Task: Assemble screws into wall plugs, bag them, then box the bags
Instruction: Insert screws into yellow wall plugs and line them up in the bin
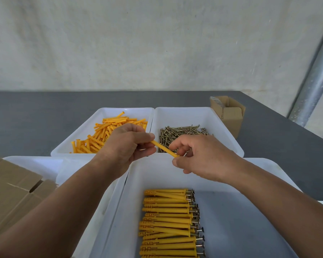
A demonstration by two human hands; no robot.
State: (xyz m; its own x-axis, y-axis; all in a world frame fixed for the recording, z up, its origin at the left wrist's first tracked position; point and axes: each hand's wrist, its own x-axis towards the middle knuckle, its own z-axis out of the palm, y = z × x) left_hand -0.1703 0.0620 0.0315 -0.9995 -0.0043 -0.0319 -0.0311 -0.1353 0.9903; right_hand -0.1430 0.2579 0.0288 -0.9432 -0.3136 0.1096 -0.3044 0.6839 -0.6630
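The plug (164, 148), yellow, is up in the air just beyond the far rim of the front tub (246, 229), slanting down to the right between the two hands. The left hand (127, 144) has its upper end, thumb and fingers curled round it. The right hand (199, 157) pinches the lower end w/ thumb and forefinger, other fingers loosely bent. Can't tell if a screw is tucked in that pinch; none shows.

Looks like the assembly step: one more plug being fitted w/ its screw. To do it well I'd say: keep the left grip firm but back from the open end so the mouth stays free, line the screw dead straight w/ the plug, and push till only a short bit of shank and the head stick out, same as the finished row (168, 222) lying in the front tub w/ heads all to the right. Lay the new one parallel on that row, head same way; makes bagging quicker later.

Behind the front tub, to the left, a tub of loose plugs (101, 135); behind it to the right, a tub of screws (179, 133). Further back right of the front tub, a small carton (231, 118), flaps open. Left of the front tub, brown cartons (9, 192) partly over another white tub. All on a dark grey table (35, 118). No bags visible that I can make out for sure, so bagging and boxing look yet to come.
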